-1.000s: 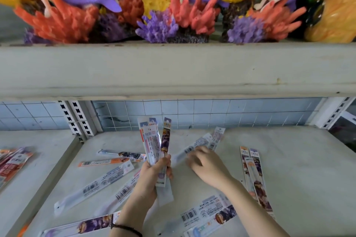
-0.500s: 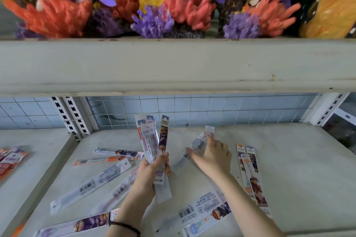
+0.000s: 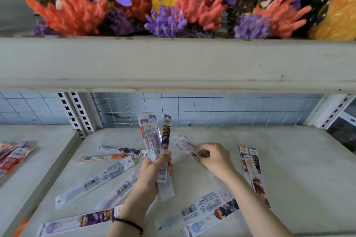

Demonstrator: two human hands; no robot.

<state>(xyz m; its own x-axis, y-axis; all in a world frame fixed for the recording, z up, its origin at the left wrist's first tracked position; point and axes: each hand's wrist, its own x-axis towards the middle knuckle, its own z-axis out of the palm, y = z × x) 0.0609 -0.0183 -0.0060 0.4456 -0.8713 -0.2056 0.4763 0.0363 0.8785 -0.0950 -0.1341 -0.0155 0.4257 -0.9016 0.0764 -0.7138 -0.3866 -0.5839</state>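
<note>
Packet bundle (image 3: 152,140): stood upright over the middle of the shelf (image 3: 298,159), clear of its surface. Front edge: a purple-printed packet (image 3: 81,221) lay at the left and a barcode pair (image 3: 208,210) at the centre, both close to the lip. Next back, the left hand (image 3: 154,169) gripped the bundle's lower half, fingers curled round it and thumb across the front; two white packets (image 3: 96,181) lay slantwise just left of that wrist. The right hand (image 3: 213,158), beside it but apart, pinched the near end of a single packet (image 3: 185,145) between thumb and fingers; whether that packet's far end touched the shelf could not be told. Three packets (image 3: 252,171) lay lengthwise to the right, with bare shelf beyond them. An orange packet (image 3: 104,158) lay behind the left hand. Farthest: tiled back wall (image 3: 231,109), then the upper shelf (image 3: 173,63) overhead, carrying coral ornaments (image 3: 196,9).
</note>
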